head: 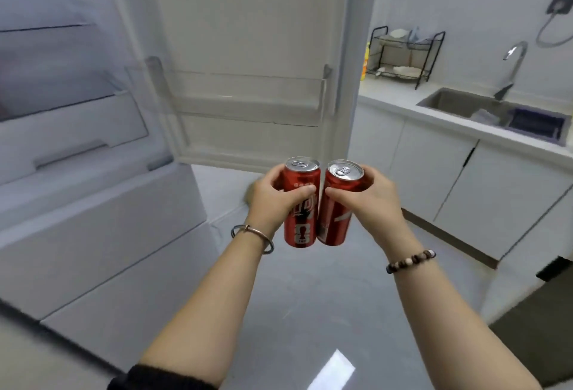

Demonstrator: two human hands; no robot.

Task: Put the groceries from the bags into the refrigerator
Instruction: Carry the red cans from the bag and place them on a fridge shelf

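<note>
Left can (pixel 301 203): red drink can with a silver top, upright, held in mid-air over the grey floor in front of the open refrigerator door.
Right can (pixel 338 203): same red kind, tilted a little so its top leans right; its side touches the left can low down.
Left hand (pixel 276 195): fingers curled round the left can's upper half, thumb across the front.
Right hand (pixel 372 195): fingers wrapped behind the right can, thumb pressed on its front near the top.
Wrists: a metal bangle (pixel 252 237) on the left, a beaded bracelet (pixel 410 261) on the right.
Refrigerator door (pixel 248 32): swung open, straight ahead beyond the cans, with a clear door shelf (pixel 245 95) across it.
Refrigerator body (pixel 77 129): to the left, white, with a clear drawer visible inside.
Counter (pixel 403 104): to the right, holding a sink (pixel 459 102), a tap (pixel 514 63) and a black wire dish rack (pixel 403 54).
</note>
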